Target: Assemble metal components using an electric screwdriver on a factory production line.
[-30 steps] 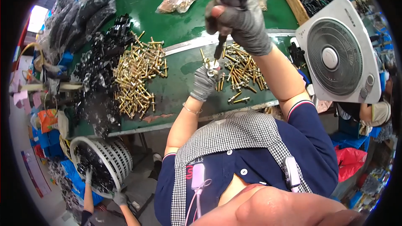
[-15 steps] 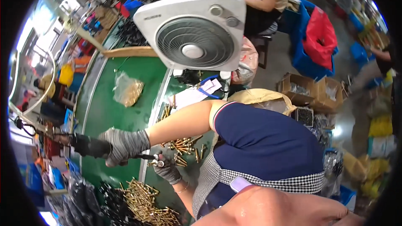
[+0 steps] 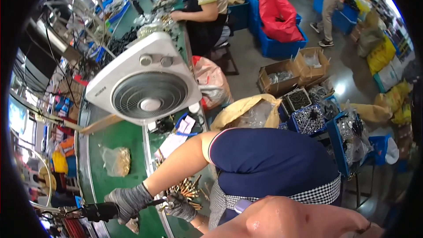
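My right hand (image 3: 128, 203), in a grey striped glove, is wrapped round a black power screwdriver (image 3: 99, 212) lying crosswise above the green worktop. The tool's thin shaft (image 3: 155, 202) points at my left hand (image 3: 183, 207). That hand, gloved too, has its fingers closed round a small shiny metal part (image 3: 166, 204) at the shaft's tip. Whether tip and part touch I cannot tell. Beside the left hand lies a heap of gold-coloured bolts (image 3: 188, 188). A clear plastic bag of small brass-coloured pieces (image 3: 118, 161) rests on the green surface (image 3: 103, 143) farther off.
A white box fan (image 3: 150, 89) stands beyond my arm, near blue-handled pliers (image 3: 180, 124) and papers (image 3: 171, 144). A seated co-worker (image 3: 207, 6) works farther along the bench; another person (image 3: 333, 6) stands at right. Cartons (image 3: 277, 77) and blue bins (image 3: 308, 119) sit on the floor side.
My view has swung, so the fan and bench appear farther left and lower, and more of the co-worker shows. Both hands keep their holds, with tool and metal part still together.
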Action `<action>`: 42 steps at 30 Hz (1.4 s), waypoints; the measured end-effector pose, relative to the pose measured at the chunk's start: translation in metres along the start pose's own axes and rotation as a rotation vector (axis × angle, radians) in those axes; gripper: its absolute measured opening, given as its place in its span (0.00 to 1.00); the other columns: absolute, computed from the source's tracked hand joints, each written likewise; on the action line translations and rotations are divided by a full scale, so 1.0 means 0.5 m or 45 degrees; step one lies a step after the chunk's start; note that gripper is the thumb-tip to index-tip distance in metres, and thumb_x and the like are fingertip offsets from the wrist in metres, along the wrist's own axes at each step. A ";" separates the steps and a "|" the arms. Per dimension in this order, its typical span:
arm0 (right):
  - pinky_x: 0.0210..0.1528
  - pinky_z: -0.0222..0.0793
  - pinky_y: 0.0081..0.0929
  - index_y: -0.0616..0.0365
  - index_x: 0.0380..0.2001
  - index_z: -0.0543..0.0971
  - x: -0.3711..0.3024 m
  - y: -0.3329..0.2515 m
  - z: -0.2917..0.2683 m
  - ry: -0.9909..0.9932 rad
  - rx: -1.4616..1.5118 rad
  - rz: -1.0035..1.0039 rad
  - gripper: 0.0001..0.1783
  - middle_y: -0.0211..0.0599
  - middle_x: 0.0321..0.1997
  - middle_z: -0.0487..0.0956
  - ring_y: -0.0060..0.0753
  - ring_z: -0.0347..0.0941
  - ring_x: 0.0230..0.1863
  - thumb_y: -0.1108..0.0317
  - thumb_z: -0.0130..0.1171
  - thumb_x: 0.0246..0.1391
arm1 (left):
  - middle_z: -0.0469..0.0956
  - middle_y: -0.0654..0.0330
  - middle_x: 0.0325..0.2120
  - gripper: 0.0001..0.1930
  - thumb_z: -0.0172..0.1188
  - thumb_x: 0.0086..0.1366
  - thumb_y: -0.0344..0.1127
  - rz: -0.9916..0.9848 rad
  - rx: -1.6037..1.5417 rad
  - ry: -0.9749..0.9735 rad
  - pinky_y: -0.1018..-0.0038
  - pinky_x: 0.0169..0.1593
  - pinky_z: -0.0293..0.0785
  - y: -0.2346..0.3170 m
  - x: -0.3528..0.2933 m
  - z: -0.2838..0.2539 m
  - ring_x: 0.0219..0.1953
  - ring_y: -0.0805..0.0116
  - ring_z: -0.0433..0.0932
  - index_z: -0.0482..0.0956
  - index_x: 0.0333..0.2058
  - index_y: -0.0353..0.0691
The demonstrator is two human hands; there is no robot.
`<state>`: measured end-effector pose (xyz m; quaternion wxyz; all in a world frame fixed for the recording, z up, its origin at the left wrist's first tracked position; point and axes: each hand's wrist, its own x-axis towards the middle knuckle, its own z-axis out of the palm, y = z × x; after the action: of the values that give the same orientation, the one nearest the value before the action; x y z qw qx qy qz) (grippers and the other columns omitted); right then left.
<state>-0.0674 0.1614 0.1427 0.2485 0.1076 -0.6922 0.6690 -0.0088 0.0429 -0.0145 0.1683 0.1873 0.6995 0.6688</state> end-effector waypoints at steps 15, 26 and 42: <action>0.14 0.68 0.26 0.61 0.30 0.69 -0.009 -0.024 -0.009 0.017 0.295 0.241 0.20 0.34 0.20 0.73 0.29 0.72 0.16 0.71 0.64 0.29 | 0.76 0.57 0.34 0.20 0.55 0.63 0.43 -0.021 -0.600 -0.072 0.82 0.25 0.63 -0.072 0.019 -0.040 0.23 0.76 0.67 0.69 0.45 0.31; 0.13 0.67 0.28 0.59 0.25 0.71 -0.001 -0.001 0.007 -0.019 0.122 -0.081 0.14 0.35 0.17 0.74 0.29 0.70 0.13 0.72 0.62 0.29 | 0.71 0.64 0.18 0.13 0.60 0.59 0.40 -0.105 -0.402 0.029 0.83 0.16 0.59 -0.023 0.018 -0.040 0.14 0.78 0.63 0.70 0.36 0.37; 0.16 0.68 0.27 0.59 0.32 0.70 -0.035 -0.054 -0.024 -0.003 0.273 0.142 0.19 0.33 0.21 0.73 0.29 0.71 0.16 0.68 0.64 0.34 | 0.71 0.65 0.19 0.19 0.59 0.59 0.48 -0.196 -0.426 -0.017 0.79 0.17 0.59 -0.115 0.018 -0.126 0.16 0.77 0.65 0.69 0.41 0.42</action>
<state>-0.0368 0.1679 0.1576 0.1971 0.0958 -0.6218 0.7519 -0.0493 -0.0099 -0.0687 0.2525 0.1070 0.5895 0.7598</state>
